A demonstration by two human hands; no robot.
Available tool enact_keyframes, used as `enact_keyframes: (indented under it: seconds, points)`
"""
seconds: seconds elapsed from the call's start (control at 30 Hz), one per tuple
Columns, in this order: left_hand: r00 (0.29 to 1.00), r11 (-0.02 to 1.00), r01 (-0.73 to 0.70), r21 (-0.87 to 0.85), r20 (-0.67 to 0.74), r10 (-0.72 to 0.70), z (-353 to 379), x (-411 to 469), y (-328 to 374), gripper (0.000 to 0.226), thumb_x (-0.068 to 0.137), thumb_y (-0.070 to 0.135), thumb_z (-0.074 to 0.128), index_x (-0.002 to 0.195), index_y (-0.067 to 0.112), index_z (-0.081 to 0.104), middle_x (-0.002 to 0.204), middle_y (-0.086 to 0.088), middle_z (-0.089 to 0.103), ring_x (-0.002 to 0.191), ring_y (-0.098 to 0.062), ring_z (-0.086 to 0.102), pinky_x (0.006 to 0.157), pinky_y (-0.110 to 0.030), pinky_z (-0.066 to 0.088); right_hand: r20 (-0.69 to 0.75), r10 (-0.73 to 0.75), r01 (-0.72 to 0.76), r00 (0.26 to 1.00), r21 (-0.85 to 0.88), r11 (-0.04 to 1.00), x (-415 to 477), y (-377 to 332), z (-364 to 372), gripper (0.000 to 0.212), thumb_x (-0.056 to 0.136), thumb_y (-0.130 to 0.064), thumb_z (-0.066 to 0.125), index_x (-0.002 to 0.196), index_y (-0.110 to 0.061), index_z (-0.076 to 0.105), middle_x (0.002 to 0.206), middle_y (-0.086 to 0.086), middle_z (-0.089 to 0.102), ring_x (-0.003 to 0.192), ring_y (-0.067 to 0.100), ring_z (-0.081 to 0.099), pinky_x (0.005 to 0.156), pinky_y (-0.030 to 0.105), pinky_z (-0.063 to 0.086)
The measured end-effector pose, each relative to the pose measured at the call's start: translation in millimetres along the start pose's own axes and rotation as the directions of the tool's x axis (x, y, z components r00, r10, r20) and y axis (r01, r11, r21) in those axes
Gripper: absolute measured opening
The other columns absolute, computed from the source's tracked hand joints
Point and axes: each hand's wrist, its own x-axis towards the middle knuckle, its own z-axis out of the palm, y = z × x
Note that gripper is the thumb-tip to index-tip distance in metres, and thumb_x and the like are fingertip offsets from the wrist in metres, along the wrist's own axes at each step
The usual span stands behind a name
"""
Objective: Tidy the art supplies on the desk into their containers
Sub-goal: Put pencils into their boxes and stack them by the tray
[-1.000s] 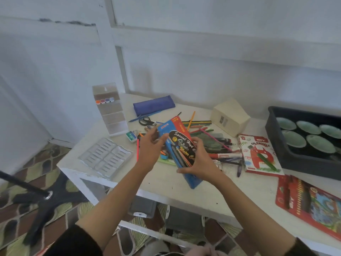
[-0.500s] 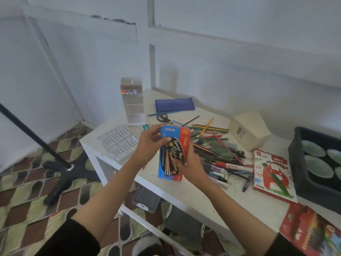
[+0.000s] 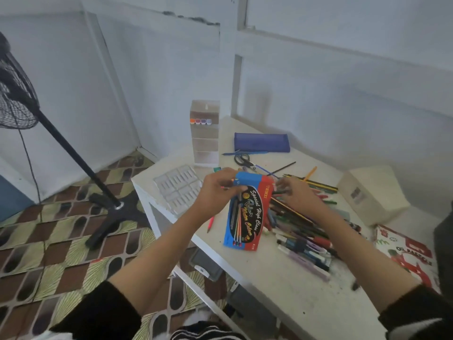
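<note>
Desk [image 3: 282, 285] white, cluttered | floor [image 3: 61, 241] patterned | left grip [image 3: 215, 192] holds pencil box [image 3: 247, 212] | right grip [image 3: 296, 192] unclear

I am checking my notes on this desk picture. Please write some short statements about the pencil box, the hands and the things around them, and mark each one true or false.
1. The left hand holds the top end of the pencil box. True.
2. The right hand rests flat on the scissors. False: it is over the pile of pencils; the scissors lie apart, farther back.
3. The blue pouch lies near the wall, behind the scissors. True.
4. The small drawer tower lies on its side. False: it stands upright.
5. A red pencil lies alone near the front edge of the desk. True.
</note>
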Motion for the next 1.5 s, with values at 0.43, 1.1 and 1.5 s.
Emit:
enact_keyframes:
  seconds: [0.43,1.1,1.5]
  points:
    - [1.0,0.987,0.012,-0.159,0.014,-0.01,-21,11,-6,0.036,0.083,0.001,0.064,0.098,0.032,0.074,0.107,0.005,0.064,0.104,-0.017,0.059,0.077,-0.04,0.057,0.038,0.149,-0.129,0.988,-0.322,0.938,131,7,26,0.023,0.09,-0.014,0.05,0.108,-0.004,0.061,0.117,0.014,0.057,0.103,0.029,0.056,0.083,0.035,0.045]
    - [0.999,0.939,0.045,-0.342,0.019,-0.041,-14,3,-5,0.035,0.087,-0.009,0.054,0.091,0.019,0.075,0.109,-0.003,0.065,0.109,-0.018,0.059,0.075,-0.031,0.056,-0.306,0.244,0.087,0.92,0.768,0.634,42,-67,-59,0.035,0.089,0.002,0.051,0.116,-0.018,0.042,0.074,0.011,0.063,0.046,0.017,0.054,0.045,0.025,0.044]
    - [0.996,0.942,-0.042,-0.334,-0.082,0.015,-5,-19,5,0.051,0.08,-0.028,0.05,0.081,0.016,0.076,0.104,-0.002,0.068,0.102,-0.017,0.063,0.074,-0.026,0.055,-0.265,0.132,0.175,0.955,0.864,0.472,-15,-115,-46,0.031,0.094,0.004,0.041,0.112,-0.02,0.032,0.072,0.014,0.06,0.047,0.021,0.057,0.045,0.027,0.049]
